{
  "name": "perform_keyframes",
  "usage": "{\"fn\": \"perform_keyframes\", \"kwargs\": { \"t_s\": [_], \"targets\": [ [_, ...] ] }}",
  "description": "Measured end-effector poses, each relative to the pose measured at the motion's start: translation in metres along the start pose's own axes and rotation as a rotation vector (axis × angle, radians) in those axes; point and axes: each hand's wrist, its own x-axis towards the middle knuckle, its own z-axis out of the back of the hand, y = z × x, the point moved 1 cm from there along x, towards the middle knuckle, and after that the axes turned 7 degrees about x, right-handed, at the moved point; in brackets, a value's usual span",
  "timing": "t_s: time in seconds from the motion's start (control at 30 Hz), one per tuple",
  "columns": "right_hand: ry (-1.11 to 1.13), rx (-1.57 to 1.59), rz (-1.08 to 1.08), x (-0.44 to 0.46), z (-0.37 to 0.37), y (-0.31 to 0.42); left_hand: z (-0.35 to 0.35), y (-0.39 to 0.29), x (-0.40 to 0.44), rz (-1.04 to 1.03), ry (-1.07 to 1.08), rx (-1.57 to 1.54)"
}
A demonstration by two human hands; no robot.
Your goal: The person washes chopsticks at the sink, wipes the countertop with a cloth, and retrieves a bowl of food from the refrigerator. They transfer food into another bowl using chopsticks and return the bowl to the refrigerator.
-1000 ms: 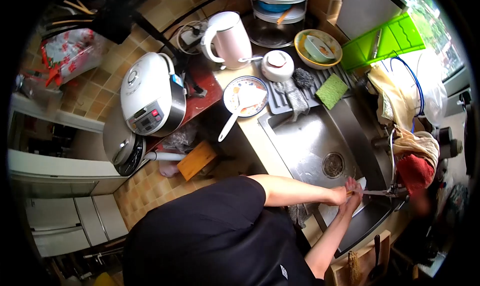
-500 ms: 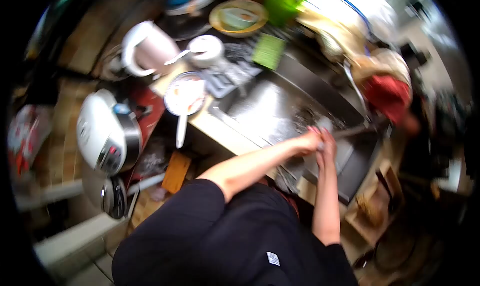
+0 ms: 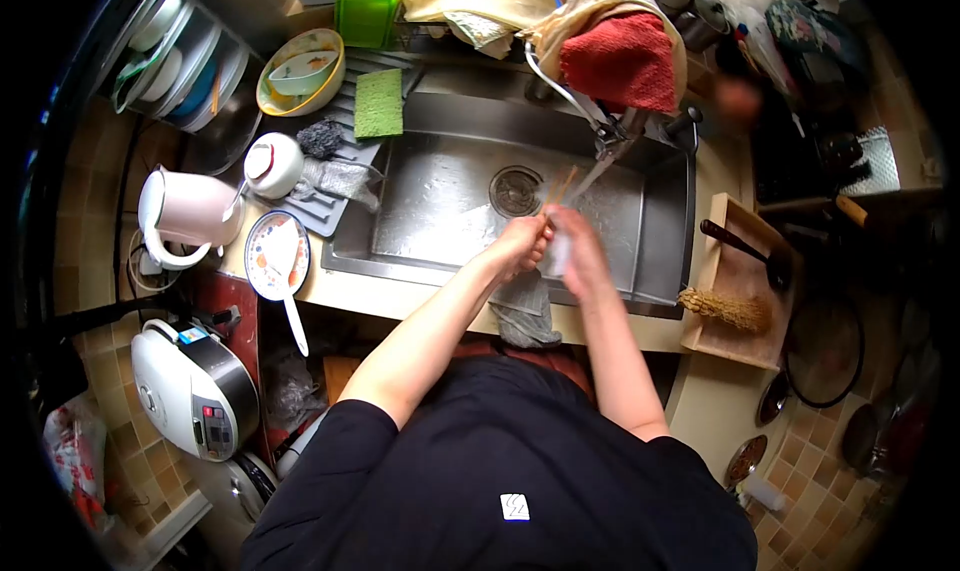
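Over the steel sink (image 3: 440,251), my left hand (image 3: 522,243) is closed around the lower end of thin wooden chopsticks (image 3: 567,183), which point up toward the faucet (image 3: 625,131). My right hand (image 3: 585,256) is close beside it, smeared by motion, with a soft whitish cloth (image 3: 558,254) at its fingers. A thin stream seems to run from the faucet near the stick tips. Below both hands, a grey rag (image 3: 525,323) hangs over the sink's front edge. The round drain (image 3: 517,191) lies just behind my left hand.
Left of the sink are a green sponge (image 3: 378,104), a dark scouring pad (image 3: 320,139), a white pot (image 3: 273,165), a plate with a white spoon (image 3: 270,261), a pink kettle (image 3: 197,209) and a rice cooker (image 3: 185,381). A wooden tray (image 3: 735,336) holds a brush (image 3: 725,309) at right.
The view has turned and become sharper. My hands, clasped together before, are now slightly apart, and the chopsticks show between them.
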Motion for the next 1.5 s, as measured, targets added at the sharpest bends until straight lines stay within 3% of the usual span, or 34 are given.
{"fn": "perform_keyframes", "kwargs": {
  "t_s": [0.03, 0.1, 0.17, 0.27, 0.33, 0.4, 0.47, 0.63, 0.7, 0.8, 0.83, 0.93, 0.97, 1.0, 1.03, 1.17, 1.2, 1.27, 1.3, 1.4, 1.43, 1.5],
  "targets": [
    [0.025, -0.117, 0.174, 0.006, -0.006, -0.021, -0.018, -0.006, -0.010, -0.042, -0.058, 0.079],
    [-0.040, -0.071, 0.177, 0.022, -0.006, -0.016, -0.025, -0.009, -0.007, -0.021, -0.073, 0.147],
    [-0.106, -0.142, 0.230, 0.054, 0.003, -0.006, -0.024, -0.005, -0.006, 0.004, 0.043, 0.192],
    [-0.193, 0.045, 0.269, 0.070, 0.002, 0.002, -0.026, -0.006, -0.006, 0.035, 0.089, 0.146],
    [-0.174, -0.033, 0.157, 0.061, -0.012, -0.014, -0.019, -0.011, -0.003, 0.008, 0.129, 0.063],
    [-0.111, 0.000, 0.019, 0.054, -0.010, -0.023, -0.004, -0.004, -0.001, 0.158, 0.136, 0.119],
    [-0.208, -0.022, -0.064, 0.071, -0.008, -0.005, -0.003, 0.000, -0.001, 0.161, 0.120, 0.130],
    [-0.304, 0.388, 0.079, 0.139, 0.051, 0.018, -0.010, -0.019, -0.031, 0.076, 0.271, 0.126],
    [-0.363, 0.562, 0.078, 0.126, 0.054, 0.035, 0.001, -0.022, -0.016, 0.005, 0.233, -0.088],
    [0.049, 0.435, -0.091, 0.129, 0.086, 0.010, 0.009, -0.022, 0.030, -0.207, 0.200, -0.338],
    [-0.024, 0.250, -0.122, 0.088, 0.053, 0.024, -0.008, -0.035, 0.033, -0.252, 0.101, -0.372],
    [-0.020, -0.146, 0.075, 0.088, 0.044, -0.020, -0.031, -0.031, 0.086, -0.385, -0.103, -0.357],
    [-0.167, -0.369, 0.099, 0.081, 0.037, -0.018, -0.034, -0.025, 0.105, -0.431, -0.154, -0.331],
    [-0.315, -0.591, 0.118, 0.067, 0.029, -0.007, -0.042, -0.025, 0.110, -0.413, -0.152, -0.222],
    [-0.346, -0.694, 0.051, 0.056, 0.027, 0.003, -0.047, -0.024, 0.112, -0.392, -0.155, -0.108],
    [-0.387, -1.064, 0.182, 0.027, 0.036, 0.012, -0.044, -0.032, 0.132, -0.257, -0.089, 0.087],
    [-0.352, -0.981, 0.164, 0.023, 0.042, 0.001, -0.039, -0.039, 0.137, -0.205, -0.083, 0.111],
    [-0.271, -0.819, 0.152, 0.023, 0.052, -0.019, -0.016, -0.048, 0.164, -0.138, -0.187, -0.416],
    [-0.256, -0.654, 0.025, 0.011, 0.041, -0.008, 0.000, -0.046, 0.179, -0.147, -0.238, -0.392],
    [-0.332, -0.560, -0.015, 0.012, 0.041, 0.004, -0.019, -0.051, 0.160, -0.267, -0.050, -0.349],
    [-0.381, -0.648, 0.091, 0.028, 0.057, -0.005, -0.039, -0.043, 0.144, -0.342, -0.002, -0.125],
    [-0.439, -0.876, 0.008, 0.039, 0.072, 0.016, -0.058, -0.032, 0.119, -0.255, 0.177, -0.012]
  ]
}}
